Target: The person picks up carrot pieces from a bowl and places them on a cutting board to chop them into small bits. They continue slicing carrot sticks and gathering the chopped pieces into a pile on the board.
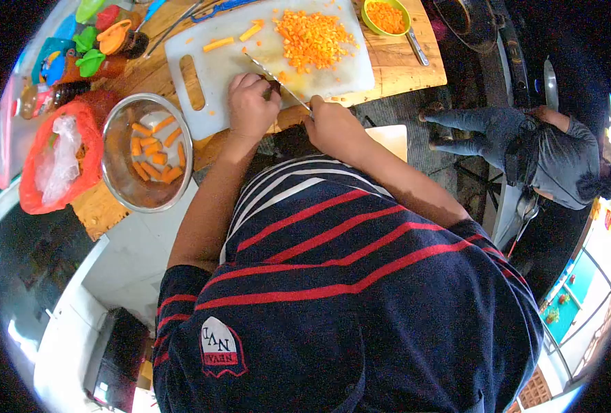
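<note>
My right hand (336,129) is wrapped around the handle of a knife (276,78), whose blade slants across the white cutting board (212,76). Close to the blade, my left hand (252,103) rests on the near side of the board with fingers curled down. Whatever lies under those fingers is hidden. A heap of diced carrot (316,41) spreads over the board's far right half. Carrot sticks (218,45) lie beyond my left hand. Left of the board stands a steel bowl (190,141) holding several thick carrot pieces (152,149).
A green bowl (407,17) of diced carrot stands at the far right, with a utensil handle (417,48) beside it. A red plastic bag (30,175) and colourful-lidded bottles (89,63) crowd the left. Another person (553,151) stands to the right.
</note>
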Motion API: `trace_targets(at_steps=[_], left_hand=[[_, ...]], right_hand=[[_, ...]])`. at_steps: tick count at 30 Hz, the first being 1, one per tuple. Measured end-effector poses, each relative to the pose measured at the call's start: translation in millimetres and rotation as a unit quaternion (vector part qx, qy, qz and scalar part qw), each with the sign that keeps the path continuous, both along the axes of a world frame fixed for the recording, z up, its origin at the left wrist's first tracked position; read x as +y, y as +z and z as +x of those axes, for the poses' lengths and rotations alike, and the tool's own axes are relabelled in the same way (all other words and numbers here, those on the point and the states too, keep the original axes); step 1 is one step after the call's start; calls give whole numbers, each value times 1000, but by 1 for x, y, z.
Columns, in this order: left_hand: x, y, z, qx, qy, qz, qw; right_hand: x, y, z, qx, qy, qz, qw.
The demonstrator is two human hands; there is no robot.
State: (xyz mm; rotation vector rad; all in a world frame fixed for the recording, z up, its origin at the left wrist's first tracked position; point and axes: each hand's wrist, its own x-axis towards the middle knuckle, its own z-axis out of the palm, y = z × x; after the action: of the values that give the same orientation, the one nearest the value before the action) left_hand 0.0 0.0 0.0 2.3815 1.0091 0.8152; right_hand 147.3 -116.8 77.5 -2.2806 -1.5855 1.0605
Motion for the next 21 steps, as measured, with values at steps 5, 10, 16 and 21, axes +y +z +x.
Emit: trace_targets(at_steps=[5,10,16,21], left_hand=[[-3,2,-1,3,17,9,1000],[-6,2,3,-37,23,23,999],[-3,6,-8,-88,37,-40,995],[-9,5,-23,-158,101,-56,981]], right_hand=[[14,-2,2,14,8,60,998],[23,-7,6,22,-13,119,993],[12,15,22,41,-59,144,987],[-4,19,29,33,-31,101,994]])
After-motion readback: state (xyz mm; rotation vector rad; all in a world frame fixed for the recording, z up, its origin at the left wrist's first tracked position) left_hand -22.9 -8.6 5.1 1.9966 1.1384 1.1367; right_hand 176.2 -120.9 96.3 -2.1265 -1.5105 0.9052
